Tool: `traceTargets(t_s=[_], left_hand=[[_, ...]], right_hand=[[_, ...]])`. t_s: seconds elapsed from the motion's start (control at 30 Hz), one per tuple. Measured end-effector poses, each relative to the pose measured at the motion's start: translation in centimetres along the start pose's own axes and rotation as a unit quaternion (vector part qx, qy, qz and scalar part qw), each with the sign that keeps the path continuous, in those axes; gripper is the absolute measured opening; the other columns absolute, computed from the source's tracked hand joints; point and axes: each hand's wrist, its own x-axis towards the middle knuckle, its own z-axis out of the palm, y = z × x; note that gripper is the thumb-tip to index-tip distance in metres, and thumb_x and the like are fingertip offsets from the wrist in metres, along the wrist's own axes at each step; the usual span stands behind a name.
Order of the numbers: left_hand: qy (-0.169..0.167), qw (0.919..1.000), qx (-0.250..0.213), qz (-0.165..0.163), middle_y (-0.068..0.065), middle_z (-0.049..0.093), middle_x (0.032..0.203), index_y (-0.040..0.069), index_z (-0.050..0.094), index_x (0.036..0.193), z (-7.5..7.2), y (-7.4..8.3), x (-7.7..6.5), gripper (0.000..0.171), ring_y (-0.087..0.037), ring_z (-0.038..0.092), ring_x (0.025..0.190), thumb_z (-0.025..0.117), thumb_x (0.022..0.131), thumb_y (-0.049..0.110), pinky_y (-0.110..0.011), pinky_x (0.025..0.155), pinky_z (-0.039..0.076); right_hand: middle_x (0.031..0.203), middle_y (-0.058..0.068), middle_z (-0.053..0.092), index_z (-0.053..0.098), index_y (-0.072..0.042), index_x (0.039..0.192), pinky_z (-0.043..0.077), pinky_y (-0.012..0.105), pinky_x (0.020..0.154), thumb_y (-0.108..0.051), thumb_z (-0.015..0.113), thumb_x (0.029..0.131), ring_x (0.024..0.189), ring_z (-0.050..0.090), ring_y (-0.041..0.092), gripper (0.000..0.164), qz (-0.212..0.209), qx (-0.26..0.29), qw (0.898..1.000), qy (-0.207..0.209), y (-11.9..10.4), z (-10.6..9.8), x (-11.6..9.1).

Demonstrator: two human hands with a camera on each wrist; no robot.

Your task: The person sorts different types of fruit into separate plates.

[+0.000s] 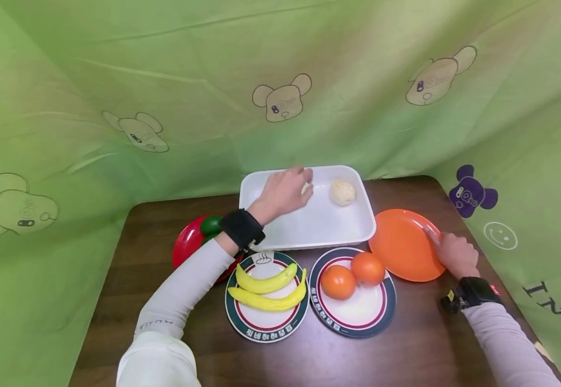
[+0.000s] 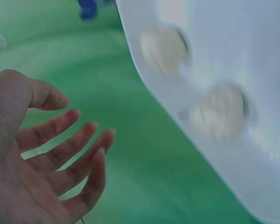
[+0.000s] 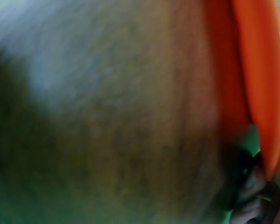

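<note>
My left hand [image 1: 287,191] is over the white tray [image 1: 304,231], fingers loosely bent and apart. In the left wrist view the palm shows with nothing in it. A round cream bun-like piece [image 1: 343,192] lies in the tray's right part, and a second piece [image 2: 219,112] is beside it, mostly behind the left hand in the head view. At the right, my right hand [image 1: 457,255] pinches the rim of a bare orange plate [image 1: 401,247], one digit on top of it. The right wrist view is blurred, with the plate's edge at its right side.
In front of the tray stand a green-rimmed plate [image 1: 266,336] with two bananas [image 1: 268,301] and a blue-rimmed plate [image 1: 358,330] with two oranges [image 1: 338,282]. A red plate [image 1: 186,244] with green items [image 1: 210,226] is partly behind the left forearm. Green cloth [image 1: 203,107] hangs behind the table.
</note>
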Motion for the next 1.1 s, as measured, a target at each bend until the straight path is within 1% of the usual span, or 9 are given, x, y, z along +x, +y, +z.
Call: traceTargets(t_s=[0.07,0.13,0.23,0.37,0.5,0.67,0.83,1.0,1.1], left_hand=[[0.017,0.9993,0.028,-0.018,-0.008,0.066,0.104,0.009,0.066,0.115,-0.1,-1.0,1.0,0.023,-0.022,0.062,0.078,0.055,0.101,0.025,-0.036,0.059,0.052],[0.014,0.9984,0.035,-0.041,-0.01,0.065,0.107,0.008,0.063,0.118,0.1,-1.9,1.9,0.025,-0.025,0.063,0.082,0.055,0.101,0.025,-0.04,0.061,0.054],[-0.02,0.9964,0.028,-0.077,-0.015,0.059,0.123,0.008,0.054,0.133,1.1,-2.9,3.3,0.039,-0.032,0.063,0.097,0.056,0.101,0.03,-0.047,0.071,0.057],[-0.079,0.9901,0.021,-0.114,-0.021,0.045,0.146,0.011,0.034,0.154,3.5,-3.6,4.5,0.067,-0.038,0.057,0.121,0.06,0.099,0.04,-0.053,0.087,0.057],[-0.128,0.981,0.03,-0.143,-0.023,0.039,0.152,0.012,0.029,0.159,5.9,-3.8,5.1,0.078,-0.042,0.049,0.133,0.063,0.097,0.045,-0.054,0.093,0.055],[-0.17,0.9707,0.06,-0.159,-0.023,0.041,0.149,0.016,0.028,0.16,8.1,-3.7,5.5,0.081,-0.043,0.051,0.128,0.067,0.095,0.044,-0.05,0.092,0.055],[-0.184,0.9691,0.049,-0.156,-0.025,0.047,0.142,0.014,0.025,0.158,9.8,-3.6,5.7,0.085,-0.043,0.057,0.118,0.073,0.092,0.038,-0.048,0.091,0.055],[-0.223,0.9644,0.013,-0.142,-0.024,0.054,0.136,0.006,0.035,0.149,11.2,-3.3,5.8,0.068,-0.044,0.059,0.116,0.068,0.096,0.03,-0.051,0.094,0.053],[-0.224,0.9646,0.014,-0.138,-0.019,0.06,0.125,0.006,0.046,0.139,11.7,-3.1,6.0,0.054,-0.038,0.063,0.106,0.067,0.096,0.031,-0.049,0.089,0.054]], right_hand=[[0.07,0.019,0.053,0.06,0.006,0.099,0.043,0.045,0.056,-0.075,0.016,0.099,0.064,0.056,0.04,0.093,-0.008,-0.004,1.0,0.013,-0.1,0.3,0.1],[0.071,0.019,0.053,0.061,0.004,0.098,0.043,0.047,0.057,-0.075,0.016,0.1,0.066,0.057,0.042,0.091,-0.013,-0.006,1.0,0.026,-0.3,0.5,0.2],[0.072,0.02,0.054,0.061,0.003,0.094,0.044,0.049,0.058,-0.075,0.018,0.1,0.067,0.057,0.043,0.089,-0.011,-0.003,0.999,0.036,-0.6,0.7,0.2],[0.071,0.019,0.053,0.06,0.002,0.091,0.044,0.048,0.059,-0.075,0.019,0.1,0.066,0.056,0.041,0.088,-0.003,0.0,0.999,0.034,-0.9,1.2,0.1],[0.068,0.016,0.052,0.061,0.002,0.092,0.041,0.044,0.059,-0.077,0.017,0.098,0.064,0.054,0.036,0.09,-0.002,0.001,1.0,0.03,-1.0,1.7,0.1],[0.069,0.018,0.052,0.06,0.003,0.09,0.042,0.045,0.057,-0.078,0.018,0.098,0.063,0.054,0.037,0.091,0.002,-0.002,0.999,0.054,-0.8,1.7,0.2],[0.067,0.014,0.05,0.06,0.002,0.091,0.04,0.042,0.058,-0.079,0.019,0.097,0.062,0.052,0.035,0.091,0.008,0.002,0.999,0.048,-0.5,1.5,0.3],[0.065,0.013,0.049,0.061,0.003,0.096,0.039,0.041,0.059,-0.079,0.017,0.097,0.062,0.052,0.034,0.093,0.017,-0.001,0.999,0.046,-0.2,1.3,0.2],[0.065,0.013,0.049,0.062,0.005,0.104,0.039,0.041,0.059,-0.078,0.016,0.098,0.062,0.052,0.034,0.095,0.017,-0.001,0.999,0.044,0.0,1.1,0.2]])
